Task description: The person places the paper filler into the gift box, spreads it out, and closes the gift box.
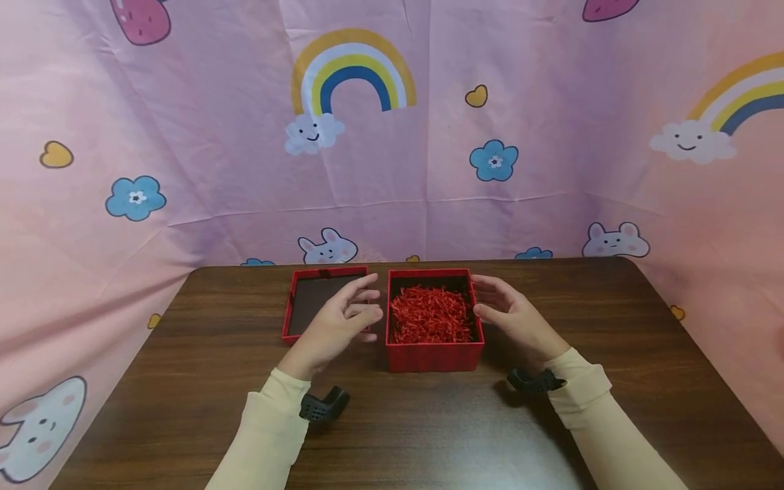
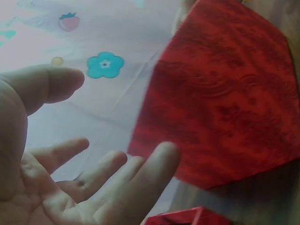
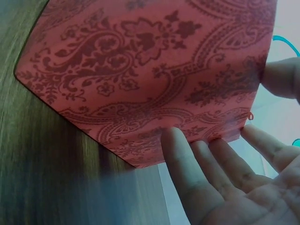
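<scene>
A square red box [image 1: 435,357] with its top uncovered stands on the table, filled with red shredded paper [image 1: 431,314]. Left of it lies the red lid [image 1: 309,306], dark inside face up. My left hand [image 1: 333,327] hovers over the lid's right edge, fingers spread toward the box and holding nothing. In the left wrist view a gap shows between thumb and fingers, beside the patterned box wall [image 2: 220,103]. My right hand [image 1: 520,320] has its fingertips at the box's right side; the right wrist view shows straight fingers [image 3: 180,164] against the floral-patterned wall [image 3: 140,84].
The brown wooden table [image 1: 429,429] carries the box and lid. Behind and beside it hangs a pink cloth [image 1: 245,136] printed with rainbows, flowers and rabbits. A black wrist device [image 1: 324,405] sits at the left cuff, another black device [image 1: 533,381] at the right.
</scene>
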A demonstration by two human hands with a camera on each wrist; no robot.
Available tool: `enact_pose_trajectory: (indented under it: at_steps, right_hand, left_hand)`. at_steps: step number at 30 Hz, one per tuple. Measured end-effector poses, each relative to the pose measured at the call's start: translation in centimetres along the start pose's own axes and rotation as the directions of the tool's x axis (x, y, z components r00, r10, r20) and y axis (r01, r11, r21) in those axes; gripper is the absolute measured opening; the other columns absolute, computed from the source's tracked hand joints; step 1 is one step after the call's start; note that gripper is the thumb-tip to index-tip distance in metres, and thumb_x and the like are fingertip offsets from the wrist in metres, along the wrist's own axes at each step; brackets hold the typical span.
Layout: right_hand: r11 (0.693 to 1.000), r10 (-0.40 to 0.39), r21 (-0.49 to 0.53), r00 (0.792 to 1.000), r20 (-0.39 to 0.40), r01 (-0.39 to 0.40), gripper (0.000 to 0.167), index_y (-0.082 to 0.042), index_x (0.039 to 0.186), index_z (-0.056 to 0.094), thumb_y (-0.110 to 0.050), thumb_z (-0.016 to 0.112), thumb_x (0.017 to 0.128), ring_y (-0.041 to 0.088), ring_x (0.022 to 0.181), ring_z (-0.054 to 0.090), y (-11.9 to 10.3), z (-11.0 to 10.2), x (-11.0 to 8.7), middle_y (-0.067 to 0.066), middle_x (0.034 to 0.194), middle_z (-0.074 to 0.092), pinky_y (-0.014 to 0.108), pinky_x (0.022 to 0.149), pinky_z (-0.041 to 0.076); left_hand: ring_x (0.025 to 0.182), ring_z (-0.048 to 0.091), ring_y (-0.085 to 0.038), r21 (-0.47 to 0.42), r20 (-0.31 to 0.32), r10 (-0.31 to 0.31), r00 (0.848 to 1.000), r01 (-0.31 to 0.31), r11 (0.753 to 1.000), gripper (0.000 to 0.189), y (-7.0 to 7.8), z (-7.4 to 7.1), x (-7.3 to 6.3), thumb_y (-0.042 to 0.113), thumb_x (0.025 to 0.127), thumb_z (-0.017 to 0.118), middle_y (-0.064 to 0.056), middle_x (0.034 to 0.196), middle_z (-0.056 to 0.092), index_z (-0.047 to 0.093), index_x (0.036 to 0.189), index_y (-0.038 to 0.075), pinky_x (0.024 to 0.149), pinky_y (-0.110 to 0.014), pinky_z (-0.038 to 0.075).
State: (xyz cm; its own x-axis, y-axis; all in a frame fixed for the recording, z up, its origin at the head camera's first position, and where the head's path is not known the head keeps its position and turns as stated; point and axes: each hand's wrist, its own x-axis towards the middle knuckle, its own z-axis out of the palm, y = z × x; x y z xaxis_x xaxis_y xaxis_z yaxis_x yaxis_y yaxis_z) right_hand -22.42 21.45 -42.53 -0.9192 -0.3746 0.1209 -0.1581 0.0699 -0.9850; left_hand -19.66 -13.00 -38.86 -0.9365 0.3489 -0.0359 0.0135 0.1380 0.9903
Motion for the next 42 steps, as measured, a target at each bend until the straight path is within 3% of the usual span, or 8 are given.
enact_pose_trajectory:
  at_steps: [7,11,15,21,26,32,37,42]
  right_hand:
    - [1.0,0.02,-0.007,0.999,-0.025,-0.02,0.057,-0.002,0.155,0.04,-0.005,0.062,0.102,0.045,0.14,0.044,0.2,-0.2,-0.5,0.025,0.155,0.043,0.027,0.095,0.055]
    - [1.0,0.016,-0.022,1.0,-0.027,-0.016,0.058,-0.001,0.154,0.04,-0.004,0.063,0.102,0.046,0.139,0.044,0.3,-0.3,-0.7,0.026,0.155,0.043,0.027,0.095,0.056]
    - [0.999,0.011,-0.034,0.999,-0.031,-0.013,0.057,-0.002,0.154,0.041,-0.004,0.063,0.101,0.045,0.138,0.046,0.3,-0.5,-0.8,0.025,0.154,0.044,0.027,0.094,0.056]
    - [0.999,0.007,-0.05,1.0,-0.019,-0.008,0.058,-0.005,0.155,0.04,-0.008,0.063,0.102,0.043,0.139,0.045,0.4,-0.5,-0.4,0.022,0.155,0.044,0.028,0.096,0.056]
    - [0.999,-0.01,-0.042,1.0,-0.02,0.009,0.058,-0.003,0.155,0.04,-0.003,0.062,0.101,0.044,0.139,0.045,0.3,-0.4,-0.2,0.025,0.154,0.043,0.027,0.096,0.055]
    - [0.998,-0.023,-0.057,1.0,-0.009,0.022,0.058,-0.002,0.155,0.04,-0.004,0.063,0.101,0.044,0.14,0.045,0.5,-0.1,0.3,0.027,0.155,0.042,0.026,0.099,0.052]
    - [0.998,-0.021,-0.057,0.999,-0.026,0.02,0.057,-0.004,0.154,0.042,-0.005,0.063,0.101,0.042,0.14,0.045,0.4,0.1,0.3,0.024,0.154,0.045,0.028,0.1,0.051]
    - [0.999,-0.005,-0.054,1.0,-0.024,0.003,0.057,-0.007,0.154,0.043,-0.007,0.064,0.101,0.039,0.139,0.047,0.2,0.0,0.3,0.019,0.154,0.046,0.031,0.1,0.052]
  left_hand:
    - [0.134,0.056,-0.033,0.154,-0.067,0.077,0.995,-0.066,0.986,0.07,0.7,-1.1,-0.6,0.028,0.1,0.071,-0.013,0.15,0.051,0.036,0.16,0.026,0.092,-0.049,0.059]
    - [0.137,0.052,-0.036,0.339,-0.126,0.131,0.983,-0.081,0.937,0.07,0.6,-3.2,-0.8,0.034,0.101,0.068,-0.015,0.15,0.052,0.034,0.162,0.023,0.105,-0.06,0.049]
    - [0.139,0.048,-0.04,0.475,-0.2,0.117,0.973,-0.008,0.88,0.075,0.6,-6.2,-0.8,0.043,0.101,0.066,-0.018,0.15,0.051,0.031,0.163,0.02,0.112,-0.066,0.038]
    - [0.141,0.043,-0.044,0.553,-0.255,0.021,0.967,0.128,0.823,0.083,0.4,-10.2,-0.8,0.054,0.099,0.064,-0.023,0.153,0.045,0.029,0.164,0.017,0.112,-0.064,0.039]
    - [0.142,0.041,-0.048,0.512,-0.246,-0.088,0.965,0.207,0.834,0.09,-0.7,-12.2,-0.7,0.056,0.099,0.062,-0.028,0.157,0.037,0.017,0.167,0.018,0.11,-0.065,0.041]
    - [0.126,0.055,-0.048,0.506,-0.246,-0.224,0.943,0.322,0.8,0.085,-2.3,-13.4,-0.7,0.045,0.104,0.058,-0.034,0.15,0.041,0.013,0.165,0.005,0.096,-0.059,0.054]
    - [0.115,0.059,-0.039,0.426,-0.228,-0.278,0.933,0.353,0.833,0.076,-2.9,-12.9,-0.5,0.029,0.105,0.058,-0.033,0.142,0.047,0.018,0.163,0.001,0.077,-0.043,0.062]
    - [0.116,0.061,-0.039,0.322,-0.217,-0.298,0.93,0.356,0.877,0.071,-3.8,-12.9,-0.3,0.015,0.105,0.052,-0.032,0.139,0.047,0.015,0.165,0.005,0.076,-0.042,0.063]
